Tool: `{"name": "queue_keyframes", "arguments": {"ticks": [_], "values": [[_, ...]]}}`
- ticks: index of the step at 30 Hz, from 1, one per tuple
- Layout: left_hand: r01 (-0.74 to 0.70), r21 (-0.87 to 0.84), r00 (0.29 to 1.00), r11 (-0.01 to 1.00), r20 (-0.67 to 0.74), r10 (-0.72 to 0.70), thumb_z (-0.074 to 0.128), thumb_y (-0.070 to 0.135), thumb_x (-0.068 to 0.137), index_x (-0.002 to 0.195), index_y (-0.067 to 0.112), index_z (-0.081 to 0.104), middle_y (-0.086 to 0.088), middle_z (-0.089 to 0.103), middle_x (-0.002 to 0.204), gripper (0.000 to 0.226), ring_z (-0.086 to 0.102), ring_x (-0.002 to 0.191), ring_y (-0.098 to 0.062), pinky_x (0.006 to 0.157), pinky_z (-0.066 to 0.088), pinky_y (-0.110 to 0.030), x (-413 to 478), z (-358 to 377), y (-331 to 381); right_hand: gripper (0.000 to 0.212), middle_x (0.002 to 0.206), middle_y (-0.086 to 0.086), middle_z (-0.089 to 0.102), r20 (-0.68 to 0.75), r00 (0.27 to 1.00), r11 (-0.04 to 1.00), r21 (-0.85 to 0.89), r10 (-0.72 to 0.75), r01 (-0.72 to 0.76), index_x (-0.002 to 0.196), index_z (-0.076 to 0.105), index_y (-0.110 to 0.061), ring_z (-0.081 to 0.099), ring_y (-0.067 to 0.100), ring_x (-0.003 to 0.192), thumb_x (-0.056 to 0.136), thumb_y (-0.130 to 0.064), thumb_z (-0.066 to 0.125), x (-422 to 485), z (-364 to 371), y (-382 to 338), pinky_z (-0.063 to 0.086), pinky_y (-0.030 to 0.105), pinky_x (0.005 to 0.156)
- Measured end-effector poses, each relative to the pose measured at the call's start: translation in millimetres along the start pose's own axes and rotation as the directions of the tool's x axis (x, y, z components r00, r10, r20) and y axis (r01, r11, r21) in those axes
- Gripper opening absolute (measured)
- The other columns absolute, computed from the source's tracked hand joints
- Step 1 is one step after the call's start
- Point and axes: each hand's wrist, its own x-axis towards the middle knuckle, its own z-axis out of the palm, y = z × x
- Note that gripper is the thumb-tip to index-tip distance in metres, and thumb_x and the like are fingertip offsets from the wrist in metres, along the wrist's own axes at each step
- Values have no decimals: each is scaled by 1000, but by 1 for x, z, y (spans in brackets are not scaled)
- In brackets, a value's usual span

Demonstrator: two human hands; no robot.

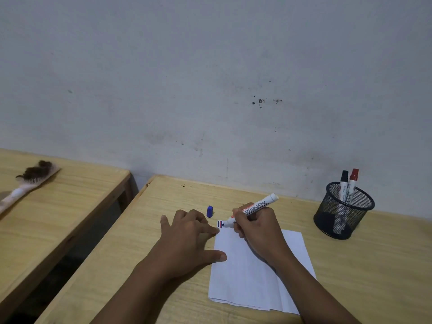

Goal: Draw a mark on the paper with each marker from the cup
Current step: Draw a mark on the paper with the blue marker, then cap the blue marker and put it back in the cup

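The marker (pixel 253 209) is gripped in the fingers of the right hand (pixel 258 226), its blue tip pressed at the far left corner of the paper (pixel 247 270), right against a small stack of short marks (pixel 220 224) in which blue and red strokes can be made out. Its long axis is seen to run from the tip at about 8 o'clock up to the blunt white end at about 2 o'clock, so the barrel leans away from the wrist and toward the cup. The blue cap (pixel 210 211) is stood on the worktop (pixel 145 249) just beyond the corner, at roughly 11 o'clock from the tip and near the knuckles of the left hand (pixel 187 239).

That left hand is laid flat and unclenched, grasping nothing, with a fingertip and the thumb pinning the paper's left edge.

The mesh cup (pixel 343 210) is placed well apart at about 2 o'clock from the right hand, with a black-capped marker (pixel 343 183) and a red-capped marker (pixel 353 181) stood upright in it. The recapping is judged to fall to the left hand, the cap being nearer it; the cup lies on the right hand's side.
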Motion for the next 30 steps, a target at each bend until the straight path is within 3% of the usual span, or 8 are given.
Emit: {"name": "queue_keyframes", "arguments": {"ticks": [2,6,10,13,17,20,24,30], "values": [[11,-32,1000,999,-18,-11,62,78,67,126,45,57,20,46,130,68,33,126,-9,115,14,-59,0,3,1,21,54,-2,66,-20,1000,997,82,18,-17,77,67,-3,57,11,49,95,-13,65,-1,-2,-1,46,24,51],[54,-239,958,970,-260,-118,65,63,78,112,42,51,23,57,106,42,53,100,-4,108,24,-46,8,8,6,25,54,3,63,-10,997,971,231,70,-66,76,65,0,52,17,48,98,-13,62,-2,-3,-4,40,25,45],[130,-113,964,985,-217,-152,48,36,97,138,44,42,14,63,104,42,56,106,-11,92,24,-41,27,-1,8,29,58,9,63,-98,995,950,308,-25,54,82,65,11,52,21,51,98,-13,62,-3,-13,-22,44,31,48],[150,-38,971,988,-182,-155,43,32,98,119,40,60,13,66,97,28,60,104,-11,85,23,-41,39,-7,12,27,60,8,66,-148,981,938,305,-127,167,84,64,15,52,17,50,98,-8,60,-5,-26,-46,47,27,48],[145,-187,947,972,-257,-191,53,35,93,92,33,66,16,66,82,13,61,90,-7,79,22,-37,35,-29,26,26,63,13,65,-171,976,932,312,-135,184,85,67,12,53,18,51,98,-9,60,-13,-46,-73,47,26,46],[60,-454,924,889,-311,-221,66,35,84,78,31,68,15,68,74,8,61,78,-3,78,30,-35,23,-60,53,27,62,12,64,-246,961,920,336,-122,203,84,70,8,52,18,51,98,-13,60,-21,-64,-95,45,27,46],[-148,-756,951,637,-286,-119,72,20,83,84,24,75,4,75,74,6,60,67,-9,70,45,-29,-8,-106,100,29,60,9,64,-320,938,902,356,-129,246,84,71,7,51,18,49,98,-17,60,-40,-85,-133,43,27,44],[-330,-771,939,545,-326,108,67,15,92,100,19,75,1,79,87,12,64,81,-12,81,52,-28,-50,-154,156,32,60,10,64,-379,900,866,351,-216,356,88,69,11,51,17,47,99,-18,60,-84,-115,-189,43,26,44]]}}
